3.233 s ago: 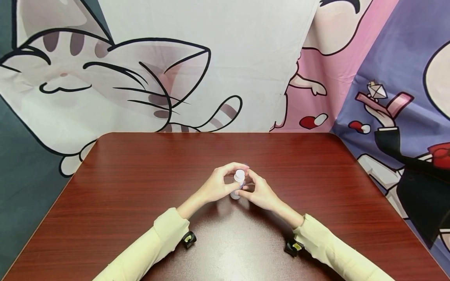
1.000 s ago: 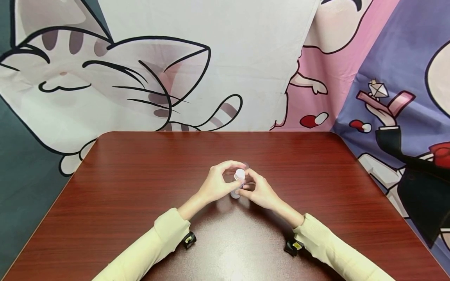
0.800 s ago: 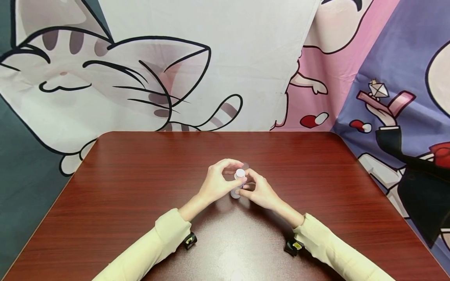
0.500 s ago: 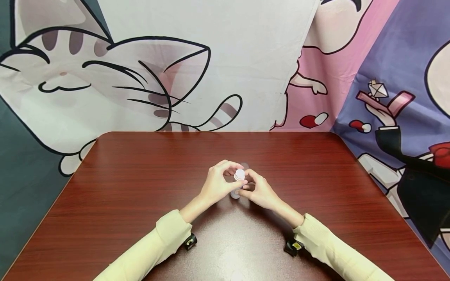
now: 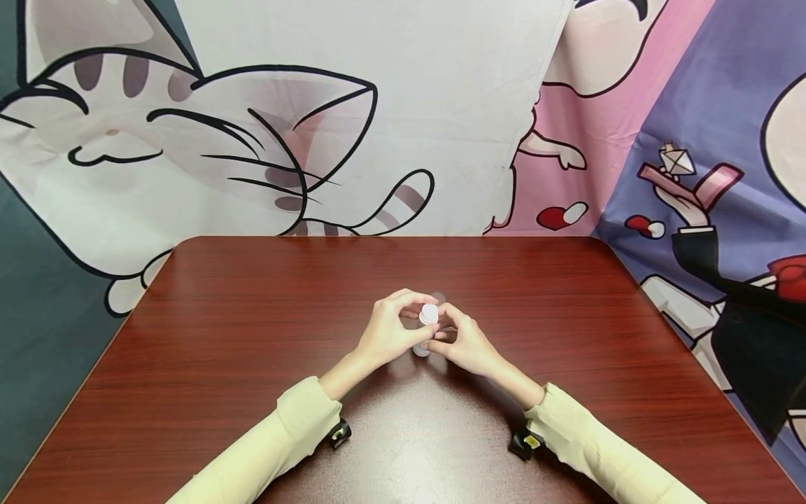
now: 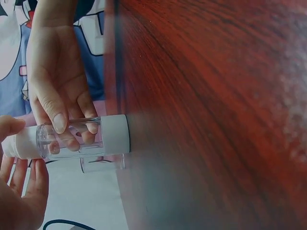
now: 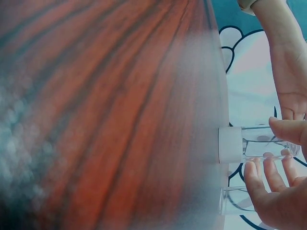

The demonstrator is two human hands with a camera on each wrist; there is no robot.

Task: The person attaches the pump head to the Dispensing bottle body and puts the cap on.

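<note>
A clear bottle (image 6: pixel 115 134) with a white base and a white top stands upright on the table, its base against the wood. My left hand (image 5: pixel 385 330) pinches the white collar (image 5: pixel 429 317) at the top between thumb and fingers. With thumb and fingertips my right hand (image 5: pixel 474 348) grips the clear body (image 7: pixel 256 147) lower down. Just behind the bottle stands a small clear cap (image 7: pixel 235 200), partly hidden by the hands in the head view. The left wrist view shows that cap (image 6: pixel 96 166) close beside the bottle's base.
The dark red wooden table (image 5: pixel 264 301) reaches back to a cartoon-printed cloth (image 5: pixel 466 126). Small black wrist cameras sit under the left (image 5: pixel 338 433) and right (image 5: pixel 525 443) sleeves.
My left thumb and index finger have shifted around the bottle's white top. More of the clear cap behind now shows. The right hand and the bottle's place on the table stay nearly the same.
</note>
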